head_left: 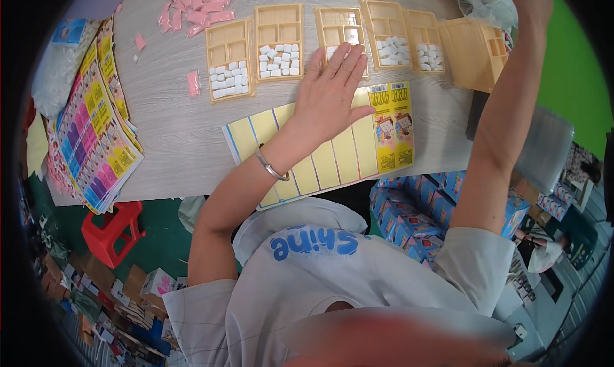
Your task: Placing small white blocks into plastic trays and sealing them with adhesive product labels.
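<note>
My left hand (329,95) lies flat with its fingers stretched over the lower part of a small beige compartment tray (339,16), hiding most of the white blocks in it. Beneath its wrist is a yellow printed card sheet (345,152) with coloured dividing lines. Similar trays flank it, among them a left one (275,31) and a right one (384,24), each with white rectangular blocks (393,50) in the near compartment. My right hand (532,2) reaches to the far right, beside a clear plastic bag (489,5); its fingers are cut off by the picture edge.
A stack of beige trays (470,50) stands at the right. Pink sachets (192,2) lie heaped far left, with a single sachet (194,83) nearer. Colourful printed sheets (99,130) are piled at the left edge. Below are a red stool (114,232) and blue boxes (416,207).
</note>
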The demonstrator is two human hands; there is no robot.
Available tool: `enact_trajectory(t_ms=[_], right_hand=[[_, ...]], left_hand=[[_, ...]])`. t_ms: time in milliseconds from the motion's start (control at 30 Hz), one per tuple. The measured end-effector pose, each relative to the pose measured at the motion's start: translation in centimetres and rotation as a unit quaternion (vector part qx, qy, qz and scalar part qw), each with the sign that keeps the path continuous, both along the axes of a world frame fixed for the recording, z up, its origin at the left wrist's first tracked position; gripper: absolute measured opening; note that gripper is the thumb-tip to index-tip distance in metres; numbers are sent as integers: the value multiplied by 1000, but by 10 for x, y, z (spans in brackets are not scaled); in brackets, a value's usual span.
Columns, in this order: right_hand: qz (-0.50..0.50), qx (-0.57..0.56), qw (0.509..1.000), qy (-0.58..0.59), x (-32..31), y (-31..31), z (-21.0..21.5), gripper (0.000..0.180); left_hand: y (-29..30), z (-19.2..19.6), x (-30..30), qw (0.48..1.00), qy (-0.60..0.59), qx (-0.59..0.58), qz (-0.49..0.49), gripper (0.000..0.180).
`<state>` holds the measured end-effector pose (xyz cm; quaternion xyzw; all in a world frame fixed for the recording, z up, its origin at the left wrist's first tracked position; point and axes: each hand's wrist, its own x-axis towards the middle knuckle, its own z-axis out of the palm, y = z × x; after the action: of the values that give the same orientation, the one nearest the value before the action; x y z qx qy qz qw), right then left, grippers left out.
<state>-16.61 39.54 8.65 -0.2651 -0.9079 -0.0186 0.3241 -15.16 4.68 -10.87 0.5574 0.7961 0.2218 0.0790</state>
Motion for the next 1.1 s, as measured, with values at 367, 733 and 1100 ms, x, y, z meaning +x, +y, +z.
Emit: enact_trajectory(t_ms=[367, 733, 1100], right_hand=[[-65, 77, 936, -338, -63, 98, -41, 35], [42, 37, 987, -153, -49, 92, -59, 29], [-26, 82, 991, -101, -47, 102, -57, 21]], left_hand=[[-86, 25, -87, 976, 85, 37, 195, 79], [-97, 15, -119, 974, 81, 100, 184, 26], [-79, 17, -100, 995, 49, 51, 76, 45]])
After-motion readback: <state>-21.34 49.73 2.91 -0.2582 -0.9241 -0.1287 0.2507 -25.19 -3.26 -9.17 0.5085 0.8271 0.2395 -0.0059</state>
